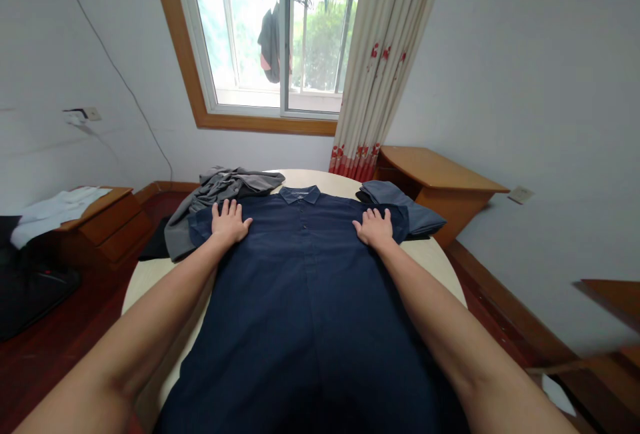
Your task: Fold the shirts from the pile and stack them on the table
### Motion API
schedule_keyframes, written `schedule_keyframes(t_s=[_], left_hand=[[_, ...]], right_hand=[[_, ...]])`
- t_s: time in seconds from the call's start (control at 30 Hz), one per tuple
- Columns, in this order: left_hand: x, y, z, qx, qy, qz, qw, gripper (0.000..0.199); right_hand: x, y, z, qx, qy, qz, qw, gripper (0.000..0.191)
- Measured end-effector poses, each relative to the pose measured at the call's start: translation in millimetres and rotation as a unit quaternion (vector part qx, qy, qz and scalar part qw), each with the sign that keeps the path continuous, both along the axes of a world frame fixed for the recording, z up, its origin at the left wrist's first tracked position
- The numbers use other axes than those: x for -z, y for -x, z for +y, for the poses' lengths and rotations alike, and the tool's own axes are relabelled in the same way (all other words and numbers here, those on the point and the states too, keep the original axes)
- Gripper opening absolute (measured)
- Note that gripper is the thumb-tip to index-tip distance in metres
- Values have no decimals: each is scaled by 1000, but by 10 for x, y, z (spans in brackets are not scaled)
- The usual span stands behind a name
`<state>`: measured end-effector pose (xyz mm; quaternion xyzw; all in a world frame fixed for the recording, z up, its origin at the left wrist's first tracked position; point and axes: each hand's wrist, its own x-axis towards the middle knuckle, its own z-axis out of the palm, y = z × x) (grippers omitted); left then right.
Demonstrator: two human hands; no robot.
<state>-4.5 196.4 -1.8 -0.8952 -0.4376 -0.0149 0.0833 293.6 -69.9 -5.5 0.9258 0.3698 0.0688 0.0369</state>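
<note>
A dark navy button-up shirt (300,287) lies spread face up on a pale round table (150,287), its collar at the far end and its lower part toward me. My left hand (230,222) rests flat with fingers spread on the shirt near its left sleeve. On the opposite side, my right hand (374,226) presses flat near the right sleeve, fingers apart. Neither hand grips the cloth. Beyond my left hand is a rumpled pile of grey clothes (225,184). Folded dark blue-grey clothes (400,204) lie just past my right hand.
A wooden desk (440,167) stands behind the table at the right, beside a long curtain (380,54) and a window. At the left is a low wooden cabinet (115,227) with white cloth (63,214) on it. A black bag (40,294) sits on the floor.
</note>
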Motion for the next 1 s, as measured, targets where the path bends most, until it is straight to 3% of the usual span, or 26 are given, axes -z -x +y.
schedule_keyframes(t_s=[0.07, 0.13, 0.23, 0.33, 0.53, 1.0], left_hand=[[-59, -125, -237, 8, 4, -17, 1000, 72], [-68, -283, -557, 62, 46, -36, 996, 73], [38, -454, -1003, 121, 135, -47, 982, 71], [193, -466, -1199, 124, 144, -48, 981, 69], [263, -359, -1016, 113, 127, -56, 984, 73], [228, -582, -298, 44, 121, -44, 991, 82]], right_hand=[[-76, 180, 105, -24, -16, -6, 1000, 63], [-126, 444, 259, -62, -46, 27, 997, 63], [-103, 867, 451, -114, -74, 113, 984, 66], [18, 1127, 494, -130, -74, 161, 976, 66], [192, 1016, 386, -112, -78, 156, 978, 70], [175, 422, 540, -58, -57, 146, 986, 76]])
